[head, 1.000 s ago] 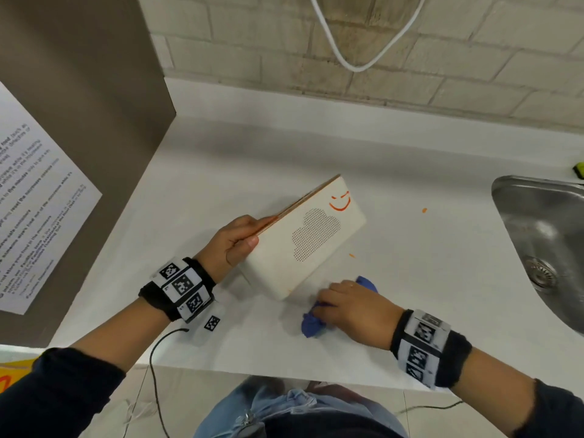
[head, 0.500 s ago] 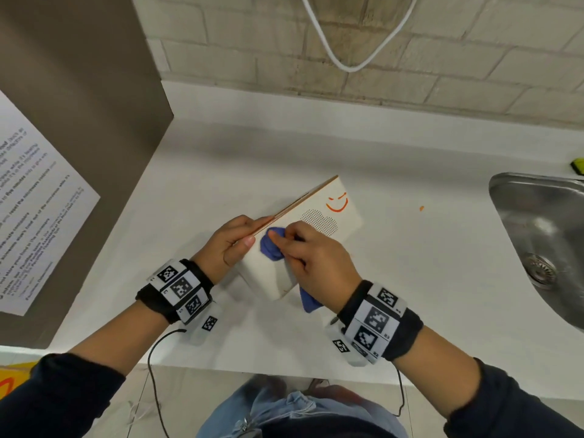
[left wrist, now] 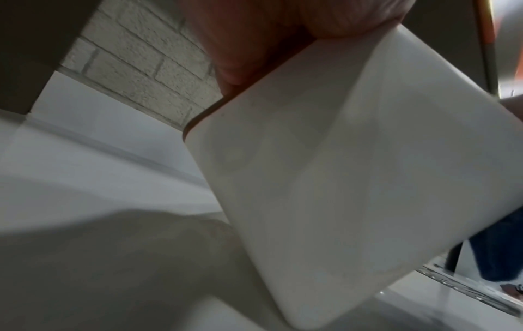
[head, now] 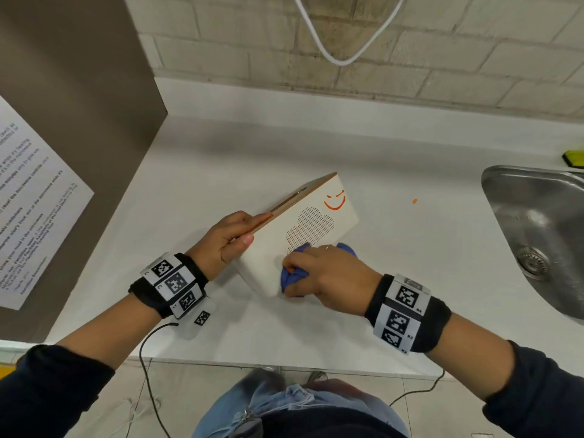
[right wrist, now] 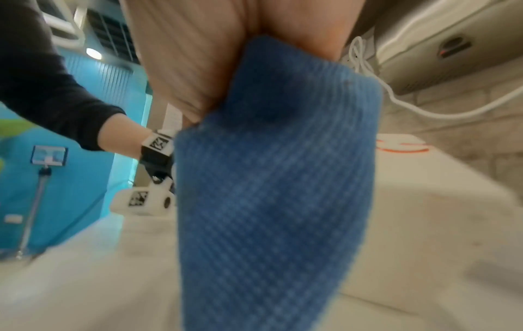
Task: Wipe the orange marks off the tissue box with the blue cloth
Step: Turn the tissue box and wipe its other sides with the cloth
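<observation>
The white tissue box [head: 300, 229] stands tilted on the counter, its dotted cloud side facing me. An orange smiley mark [head: 334, 202] sits near its far top corner, also seen as the orange mark [right wrist: 402, 146] in the right wrist view. My left hand [head: 229, 238] grips the box's near end, fingers over the wood-coloured top edge, thumb on the white face; the box end [left wrist: 353, 168] fills the left wrist view. My right hand [head: 319, 273] holds the bunched blue cloth [head: 295, 275] against the lower part of the box face. The cloth [right wrist: 271, 190] hangs from the fingers.
A steel sink [head: 537, 235] lies at the right. A small orange speck [head: 415, 201] marks the white counter [head: 221, 172]. A brown panel with a printed sheet [head: 34, 203] stands at the left. A white cable [head: 344, 42] loops on the brick wall. A green item [head: 573, 159] sits behind the sink.
My right hand lifted the cloth from the counter to the box face near the left hand, then slid down and right to the lower edge. The left hand kept its hold.
</observation>
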`<action>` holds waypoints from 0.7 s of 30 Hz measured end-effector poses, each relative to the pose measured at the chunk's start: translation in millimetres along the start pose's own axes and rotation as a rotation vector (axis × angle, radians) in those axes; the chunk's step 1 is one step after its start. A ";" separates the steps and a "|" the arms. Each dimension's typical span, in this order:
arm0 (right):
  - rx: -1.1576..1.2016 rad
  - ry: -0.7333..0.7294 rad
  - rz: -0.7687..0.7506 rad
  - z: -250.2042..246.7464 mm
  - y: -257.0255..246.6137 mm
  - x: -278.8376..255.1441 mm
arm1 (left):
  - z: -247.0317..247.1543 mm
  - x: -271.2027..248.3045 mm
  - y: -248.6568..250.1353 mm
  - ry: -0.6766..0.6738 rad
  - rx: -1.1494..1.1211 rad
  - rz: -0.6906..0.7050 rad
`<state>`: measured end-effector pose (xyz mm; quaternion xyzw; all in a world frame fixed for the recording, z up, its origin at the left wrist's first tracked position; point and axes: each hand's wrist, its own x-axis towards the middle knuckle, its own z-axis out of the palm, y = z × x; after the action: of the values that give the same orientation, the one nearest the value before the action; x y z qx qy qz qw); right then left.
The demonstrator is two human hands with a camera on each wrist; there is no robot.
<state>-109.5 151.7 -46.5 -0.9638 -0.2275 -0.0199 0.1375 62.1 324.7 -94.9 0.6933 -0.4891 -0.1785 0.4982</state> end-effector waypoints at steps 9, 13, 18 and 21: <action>-0.082 0.305 0.596 -37.5 39.2 -48.6 | -4.1 -0.1 1.0 -0.043 0.036 -0.007; 0.106 0.546 0.516 -33.3 21.9 -9.3 | -6.6 2.9 2.1 -0.053 0.028 0.009; 0.405 0.548 0.640 -2.7 6.9 24.1 | -2.1 2.9 2.5 -0.055 0.062 0.023; 0.366 0.428 0.427 9.4 -7.5 21.0 | -6.1 4.5 2.5 -0.042 0.065 -0.002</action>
<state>-94.2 169.8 -51.6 -0.9230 0.0135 -0.1513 0.3535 67.4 323.9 -89.0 0.7059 -0.5043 -0.1773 0.4647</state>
